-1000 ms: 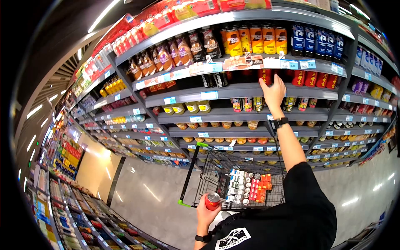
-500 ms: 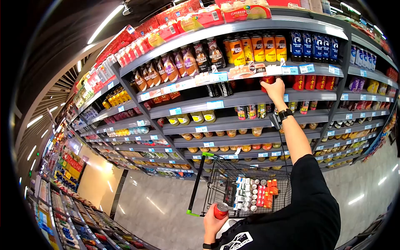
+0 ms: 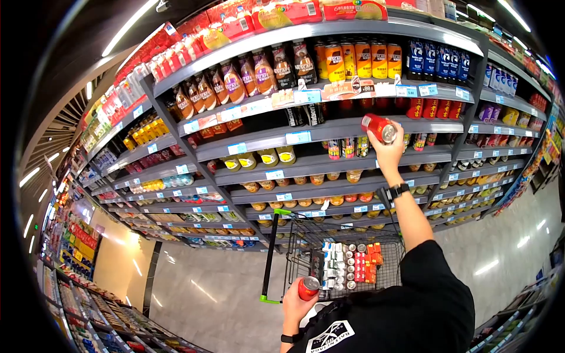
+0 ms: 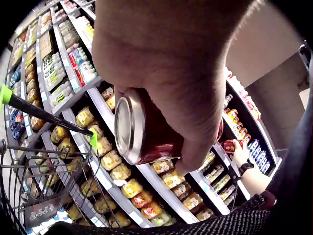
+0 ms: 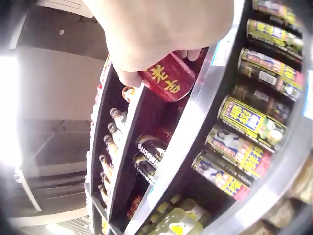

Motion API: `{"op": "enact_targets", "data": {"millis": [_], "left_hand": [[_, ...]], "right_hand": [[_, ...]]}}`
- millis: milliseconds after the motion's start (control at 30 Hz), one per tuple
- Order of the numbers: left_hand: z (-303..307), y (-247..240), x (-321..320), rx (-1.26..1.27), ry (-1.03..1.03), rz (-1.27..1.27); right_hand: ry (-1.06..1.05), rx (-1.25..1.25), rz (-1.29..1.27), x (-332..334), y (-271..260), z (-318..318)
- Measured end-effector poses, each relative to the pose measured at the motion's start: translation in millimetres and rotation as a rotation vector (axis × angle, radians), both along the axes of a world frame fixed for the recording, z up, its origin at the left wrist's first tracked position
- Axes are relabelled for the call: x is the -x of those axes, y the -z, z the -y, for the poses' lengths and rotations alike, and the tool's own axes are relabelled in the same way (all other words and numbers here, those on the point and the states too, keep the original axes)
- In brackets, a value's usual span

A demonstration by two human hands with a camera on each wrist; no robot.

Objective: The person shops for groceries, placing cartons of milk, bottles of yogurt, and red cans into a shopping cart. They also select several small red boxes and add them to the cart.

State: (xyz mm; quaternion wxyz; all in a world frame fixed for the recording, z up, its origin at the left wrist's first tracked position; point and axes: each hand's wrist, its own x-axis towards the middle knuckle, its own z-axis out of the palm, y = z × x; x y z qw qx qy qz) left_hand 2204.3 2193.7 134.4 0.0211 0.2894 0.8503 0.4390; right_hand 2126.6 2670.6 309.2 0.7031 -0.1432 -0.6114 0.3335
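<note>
The shelf point(image 3: 329, 126) stands ahead of the raised right hand point(image 3: 389, 152), the cart point(image 3: 306, 250) just beyond the left hand point(image 3: 296, 306). Each hand wraps a red can's side, likely for a sure hold: the high can point(image 3: 378, 127) tilted at the shelf edge, the low can point(image 3: 308, 287) by the cart handle.

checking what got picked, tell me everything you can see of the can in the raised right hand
The can is red with a silvery metal end and gold characters on its side. It is tipped sideways, with its end toward the head camera, in front of a grey shelf. The right hand grips it from below, fingers curled round it.
</note>
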Motion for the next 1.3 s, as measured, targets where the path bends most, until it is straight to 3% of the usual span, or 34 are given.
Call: {"op": "enact_targets", "data": {"millis": [67,133,200,233,400,533,567,733,800,900,1000,1100,1167,1267,1300], "left_hand": [[1.7,1.4,7.3,0.021,0.012,0.018],[3.4,10.4,15.1,-0.045,0.034,0.042],[5.0,32.4,23.3,-0.084,0.05,0.085],[16.3,40.0,18.8,-0.001,0.092,0.134],[12.1,62.2,37.3,0.299,0.251,0.23],[14.2,89.7,29.9,0.384,0.331,0.199],[12.1,89.8,29.5,0.405,0.366,0.236],[-0.4,113.6,9.7,0.675,0.438,0.285],[-9.4,115.9,-1.9,0.733,0.455,0.256],[-28.2,110.5,-23.5,0.79,0.445,0.318],[-41.0,116.7,-46.7,0.869,0.373,0.543],[-40.7,133.6,-76.1,0.747,0.262,0.694],[-34.1,146.1,-102.0,0.756,0.197,0.773],[-32.2,157.1,-132.1,0.79,0.144,0.813],[-35.4,158.6,-138.9,0.779,0.123,0.842]], "right_hand": [[0.013,0.087,0.08,-23.4,30.0,21.9],[-0.19,0.278,0.291,-52.4,73.6,38.7],[-0.13,0.318,0.548,-83.0,127.2,65.5],[-0.131,0.329,0.715,-120.7,206.3,79.1],[0.022,0.621,1.109,-242.4,336.5,119.9],[0.097,0.6,1.335,-310.3,387.8,131.8],[0.041,0.708,1.341,-315.9,385.0,133.7],[-0.006,1.045,1.296,-320.3,409.4,116.3],[0.022,0.843,1.399,-315.5,428.7,103.7],[-0.117,1.008,1.383,-311.0,472.5,80.6],[-0.057,0.775,1.369,-307.1,564.9,69.9],[-0.174,1.121,1.621,-275.9,590.8,53.9],[-0.109,1.207,1.547,-263.8,628.1,57.8],[-0.146,1.239,1.617,-218.5,613.0,48.4],[-0.065,1.099,1.621,-215.4,639.4,53.6]]}}
